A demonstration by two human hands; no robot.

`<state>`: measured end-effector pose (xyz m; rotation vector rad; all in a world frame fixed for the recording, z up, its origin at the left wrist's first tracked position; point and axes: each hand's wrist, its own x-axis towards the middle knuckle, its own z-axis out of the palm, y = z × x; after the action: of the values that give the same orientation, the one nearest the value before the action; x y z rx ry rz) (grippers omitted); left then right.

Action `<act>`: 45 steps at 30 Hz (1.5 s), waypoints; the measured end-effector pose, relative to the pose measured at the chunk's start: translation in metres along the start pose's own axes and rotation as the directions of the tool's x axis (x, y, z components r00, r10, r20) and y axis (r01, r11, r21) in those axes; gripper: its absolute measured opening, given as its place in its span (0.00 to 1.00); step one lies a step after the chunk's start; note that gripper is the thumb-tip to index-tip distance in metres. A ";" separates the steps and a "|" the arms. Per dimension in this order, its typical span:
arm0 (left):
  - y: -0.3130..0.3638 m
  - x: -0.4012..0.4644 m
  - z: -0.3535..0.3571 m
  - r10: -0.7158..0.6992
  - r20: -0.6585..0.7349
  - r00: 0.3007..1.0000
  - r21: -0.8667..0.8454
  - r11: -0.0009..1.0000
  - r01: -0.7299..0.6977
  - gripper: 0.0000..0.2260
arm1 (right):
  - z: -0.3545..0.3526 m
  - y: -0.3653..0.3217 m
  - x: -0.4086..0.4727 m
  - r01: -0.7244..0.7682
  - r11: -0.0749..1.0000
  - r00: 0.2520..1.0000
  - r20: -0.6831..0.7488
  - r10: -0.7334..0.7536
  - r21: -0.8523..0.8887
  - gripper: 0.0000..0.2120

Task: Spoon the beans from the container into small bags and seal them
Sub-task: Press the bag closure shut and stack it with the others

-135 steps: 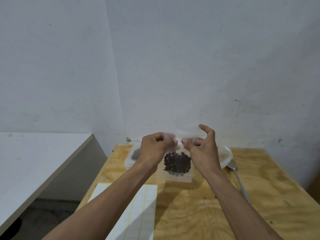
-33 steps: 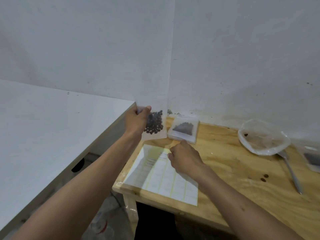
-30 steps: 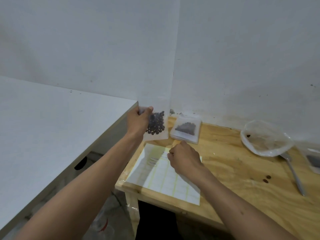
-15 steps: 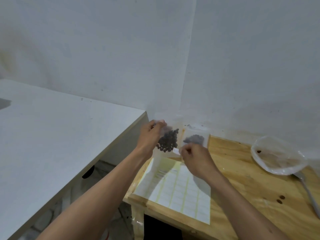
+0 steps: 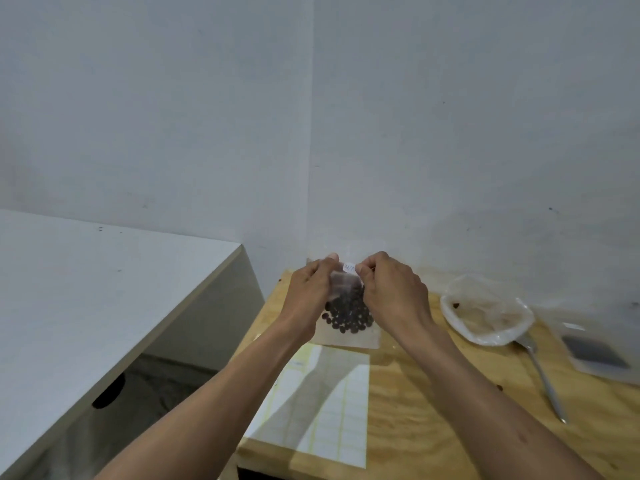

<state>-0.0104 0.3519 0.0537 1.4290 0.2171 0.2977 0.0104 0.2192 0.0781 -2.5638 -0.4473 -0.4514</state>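
Standing at nine o'clock from the hands is a white table (image 5: 86,289), its edge just beside the wooden table (image 5: 433,393). On the wood at six o'clock from the hands lies a sheet of labels (image 5: 322,403), pale with yellow lines, partly shaded by the forearms.

Above it, the left hand (image 5: 308,292) pinches the upper left part of a small clear bag (image 5: 349,327), fingers curled round the plastic. The bag hangs upright between both hands, and the dark beans (image 5: 348,315) sit heaped in its lower half. At the bag's top, a small white label (image 5: 349,267) shows between the two thumbs; faint marks are on it, too blurred to read. The right hand (image 5: 391,292) pinches that label at the bag's top edge, its fingers curled.

At three o'clock from the hands rests the container (image 5: 488,313), translucent plastic with what looks like one or two beans at its rim. A metal spoon (image 5: 543,379) lies just beside it, handle pointing toward five o'clock. Farther right, at the frame's edge, lies another clear bag (image 5: 595,348) with dark contents.
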 end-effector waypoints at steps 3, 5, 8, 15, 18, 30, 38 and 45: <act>0.001 -0.002 0.008 0.030 0.029 0.999 0.031 0.999 -0.031 0.14 | -0.006 0.007 0.000 0.013 0.998 1.000 0.010 -0.012 -0.059 0.11; 0.000 -0.002 0.010 0.059 0.035 0.998 0.049 0.997 -0.060 0.11 | -0.008 0.009 0.000 0.017 0.996 1.000 0.015 -0.016 -0.091 0.11; -0.004 0.000 0.013 0.080 0.025 0.996 0.084 0.993 -0.082 0.08 | -0.011 0.012 0.000 0.002 0.993 1.000 0.008 -0.001 -0.118 0.12; -0.010 0.001 0.020 0.086 0.015 0.996 0.069 0.994 -0.087 0.07 | -0.005 0.025 -0.001 -0.040 0.998 0.995 -0.092 0.035 -0.048 0.15; -0.010 0.000 0.022 0.068 0.028 0.997 0.015 0.998 -0.068 0.07 | -0.001 0.035 -0.003 -0.132 0.934 0.976 -0.123 0.182 0.332 0.28; -0.017 -0.007 0.052 0.095 0.062 0.994 0.039 0.994 -0.098 0.12 | 0.002 0.058 -0.007 -0.240 0.493 0.924 0.041 0.381 0.836 0.26; -0.015 0.002 0.099 0.050 0.019 0.999 0.019 0.999 -0.051 0.17 | -0.034 0.111 -0.016 -0.383 0.580 0.922 0.259 0.288 0.719 0.31; -0.030 -0.007 0.186 -0.121 0.298 0.947 0.184 0.981 0.067 0.20 | -0.098 0.195 -0.043 -0.469 0.456 0.809 0.161 0.566 0.756 0.24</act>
<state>0.0450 0.1714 0.0478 1.6085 0.0551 -0.0268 0.0254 -0.0017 0.0616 -1.6596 0.2029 -0.1117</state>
